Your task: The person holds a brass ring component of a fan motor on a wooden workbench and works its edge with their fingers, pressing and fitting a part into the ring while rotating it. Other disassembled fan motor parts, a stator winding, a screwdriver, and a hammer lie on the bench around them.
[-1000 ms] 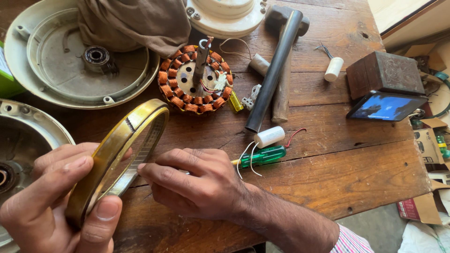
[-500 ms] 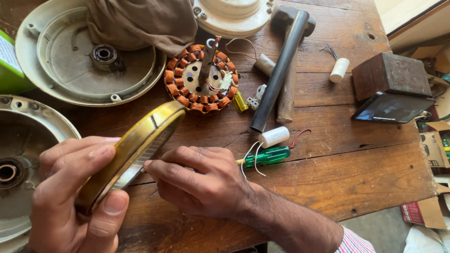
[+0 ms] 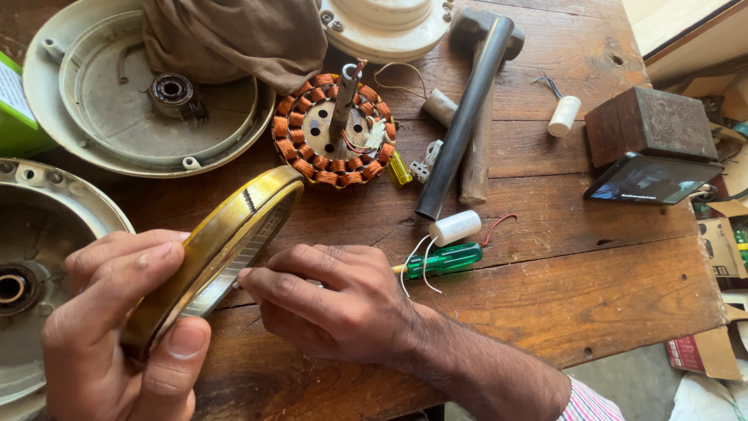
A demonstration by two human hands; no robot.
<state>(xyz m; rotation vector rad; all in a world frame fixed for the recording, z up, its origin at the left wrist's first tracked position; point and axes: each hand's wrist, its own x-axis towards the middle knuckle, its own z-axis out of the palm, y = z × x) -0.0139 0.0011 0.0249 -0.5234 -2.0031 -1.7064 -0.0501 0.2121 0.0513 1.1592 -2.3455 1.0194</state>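
While hands grip brass ring (image 3: 210,257), stator (image 3: 335,129), hammer (image 3: 467,109) behind

I'm seeing the ring (image 3: 214,257) standing on the desk (image 3: 545,312) before the stator (image 3: 335,129), the screwdriver (image 3: 440,260) lying, probably flat, right of it.

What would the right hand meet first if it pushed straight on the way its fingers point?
The right hand points left, fingertips already against the inner face of the brass-coloured ring that the left hand holds on edge. That ring comes first; depth is hard to judge.
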